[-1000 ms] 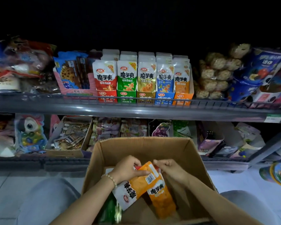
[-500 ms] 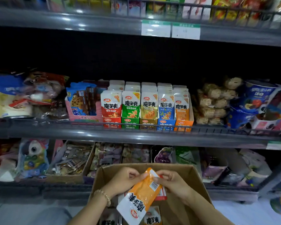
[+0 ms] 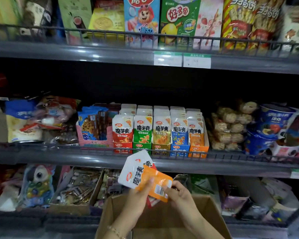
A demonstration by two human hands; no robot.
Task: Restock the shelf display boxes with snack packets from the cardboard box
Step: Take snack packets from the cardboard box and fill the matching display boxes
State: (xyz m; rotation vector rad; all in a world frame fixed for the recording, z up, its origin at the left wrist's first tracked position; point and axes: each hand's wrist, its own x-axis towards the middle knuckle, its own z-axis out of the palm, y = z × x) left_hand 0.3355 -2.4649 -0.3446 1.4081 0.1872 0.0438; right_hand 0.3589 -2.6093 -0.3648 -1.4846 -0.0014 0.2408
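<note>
My left hand (image 3: 138, 195) and my right hand (image 3: 177, 193) together hold a small stack of snack packets (image 3: 141, 173), orange and white with a red one behind, above the open cardboard box (image 3: 209, 214). The packets are raised to just below the middle shelf's front rail. On that shelf stand several display boxes in a row, red (image 3: 122, 147), green (image 3: 141, 147), brown (image 3: 160, 148), blue (image 3: 179, 150) and orange (image 3: 198, 150), each filled with upright packets of matching colour.
A wire rail (image 3: 59, 149) runs along the middle shelf's front. Cookie packs (image 3: 91, 125) sit left of the display boxes, round snack bags (image 3: 230, 125) to the right. The top shelf (image 3: 93, 52) carries tall snack boxes. The bottom shelf holds a tray of small sachets (image 3: 78, 188).
Both hands have lifted the packets out of the cardboard box up towards the middle shelf. The view has tilted upward, so the top shelf has come into sight.
</note>
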